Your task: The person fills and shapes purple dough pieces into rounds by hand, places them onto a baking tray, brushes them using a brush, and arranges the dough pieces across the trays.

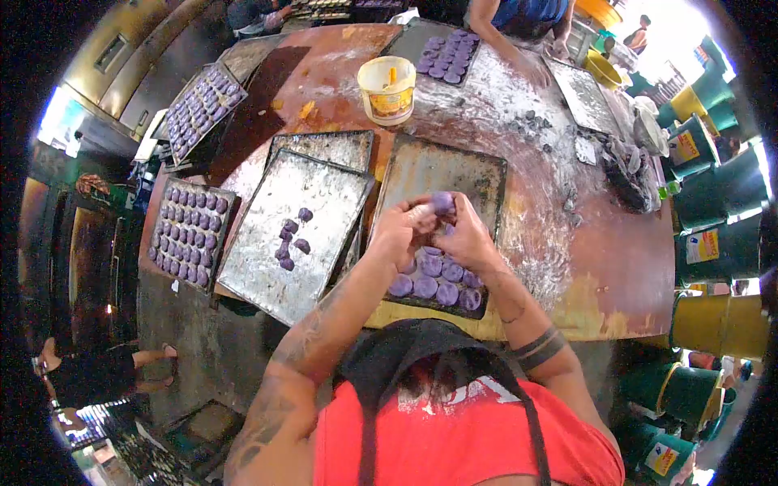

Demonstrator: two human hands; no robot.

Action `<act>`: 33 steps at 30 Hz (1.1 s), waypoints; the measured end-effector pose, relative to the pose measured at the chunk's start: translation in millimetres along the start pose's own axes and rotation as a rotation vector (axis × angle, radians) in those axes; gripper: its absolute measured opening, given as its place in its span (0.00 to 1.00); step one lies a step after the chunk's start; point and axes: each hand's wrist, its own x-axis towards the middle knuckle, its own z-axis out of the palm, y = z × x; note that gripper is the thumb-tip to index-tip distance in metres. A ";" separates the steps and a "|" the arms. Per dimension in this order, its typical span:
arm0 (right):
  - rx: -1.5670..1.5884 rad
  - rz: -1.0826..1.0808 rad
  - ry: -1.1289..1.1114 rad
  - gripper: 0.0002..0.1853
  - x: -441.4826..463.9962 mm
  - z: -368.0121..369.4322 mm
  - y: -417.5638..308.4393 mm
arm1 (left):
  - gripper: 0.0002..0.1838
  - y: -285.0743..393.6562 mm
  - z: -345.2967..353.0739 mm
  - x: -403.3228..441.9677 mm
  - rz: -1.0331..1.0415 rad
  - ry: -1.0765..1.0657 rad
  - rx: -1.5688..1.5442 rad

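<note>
A purple dough piece (442, 202) is held up between both of my hands, over the middle of a dark baking tray (442, 166). My left hand (403, 231) grips it from the left with curled fingers. From the right, my right hand (465, 236) closes on the same piece with its fingertips. Below my hands, flattened purple dough rounds (425, 287) lie in rows on the near end of that tray. Left of it, a silvery tray (267, 206) carries several small, darker purple lumps (286, 240).
A white bucket (387, 89) stands further back on the floury table (596, 243). Filled trays of purple dough (190, 231) sit at the left. Across the table, another person's arm (509, 50) reaches beside a filled tray (448, 57). Green drums (721, 186) line the right side.
</note>
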 end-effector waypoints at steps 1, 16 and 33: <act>0.017 0.079 -0.004 0.14 0.5 0.7 5.1 | 0.13 -1.8 -2.8 2.0 0.107 0.079 0.181; -0.963 -0.257 -0.400 0.29 -21.1 19.2 93.0 | 0.25 -21.8 -82.0 3.3 0.142 0.289 0.694; -1.156 0.270 0.223 0.19 -5.6 -251.7 220.1 | 0.06 45.1 -213.4 18.0 0.339 1.013 2.008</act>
